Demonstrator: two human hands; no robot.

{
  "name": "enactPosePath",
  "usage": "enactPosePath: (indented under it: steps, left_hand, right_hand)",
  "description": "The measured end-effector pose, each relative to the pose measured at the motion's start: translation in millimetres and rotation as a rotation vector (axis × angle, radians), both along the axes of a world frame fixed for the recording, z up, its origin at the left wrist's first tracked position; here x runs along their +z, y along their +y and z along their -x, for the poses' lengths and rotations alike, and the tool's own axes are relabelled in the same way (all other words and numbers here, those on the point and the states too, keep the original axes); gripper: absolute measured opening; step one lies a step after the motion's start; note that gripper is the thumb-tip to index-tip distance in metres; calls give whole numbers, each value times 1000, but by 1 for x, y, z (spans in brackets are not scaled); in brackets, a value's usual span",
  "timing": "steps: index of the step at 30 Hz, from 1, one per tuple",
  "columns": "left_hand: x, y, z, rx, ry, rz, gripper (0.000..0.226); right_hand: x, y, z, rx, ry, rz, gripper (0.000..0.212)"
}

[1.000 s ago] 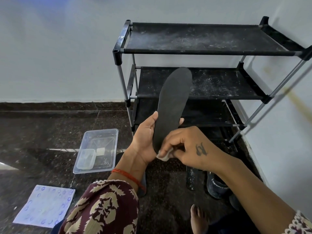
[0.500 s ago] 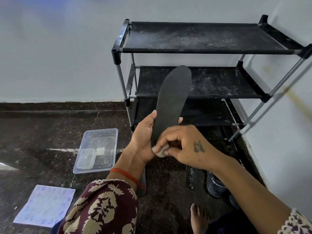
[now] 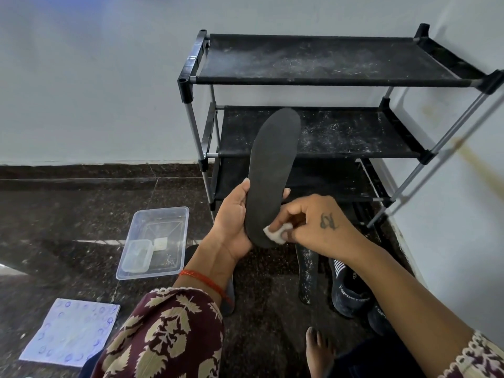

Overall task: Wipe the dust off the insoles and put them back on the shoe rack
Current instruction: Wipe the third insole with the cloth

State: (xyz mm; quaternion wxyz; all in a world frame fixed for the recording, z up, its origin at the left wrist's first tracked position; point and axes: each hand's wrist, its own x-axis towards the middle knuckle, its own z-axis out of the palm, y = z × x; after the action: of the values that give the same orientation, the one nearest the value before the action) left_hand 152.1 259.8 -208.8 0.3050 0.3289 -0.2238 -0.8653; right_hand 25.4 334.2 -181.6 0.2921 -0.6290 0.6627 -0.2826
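Pale wall (image 3: pixel 81 77), dark speckled stone floor (image 3: pixel 68 214), even light

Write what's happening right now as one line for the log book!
step: wiping insole | left hand: holds black insole upright | right hand: pinches white wipe against insole's lower end | shoe rack: dusty, holds no insoles

black insole (image 3: pixel 272 170) held upright, dusty insole (image 3: pixel 307 271) on floor, shoe rack (image 3: pixel 327 61) dusty
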Motion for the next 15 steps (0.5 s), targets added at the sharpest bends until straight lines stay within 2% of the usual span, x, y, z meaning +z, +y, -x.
enactPosePath:
  steps: [3,7,10,12,15]
  left_hand:
    - [2,1,0,10,3,-26,55]
    - [3,4,3,27,-36,-32,54]
    - [1,5,7,44,-60,-20,52]
    - [-2,7,8,50,-49,-33,52]
    - [-11,11,10,22,-66,-61,51]
  right_hand:
    - [3,5,-6,30,-130,-161,25]
    - [12,11,-5,62,-493,-325,26]
    - [16,5,9,-174,-729,-249,28]
    - [11,-2,23,-339,-764,-170,27]
    - [-3,-11,39,-451,-751,-150,26]
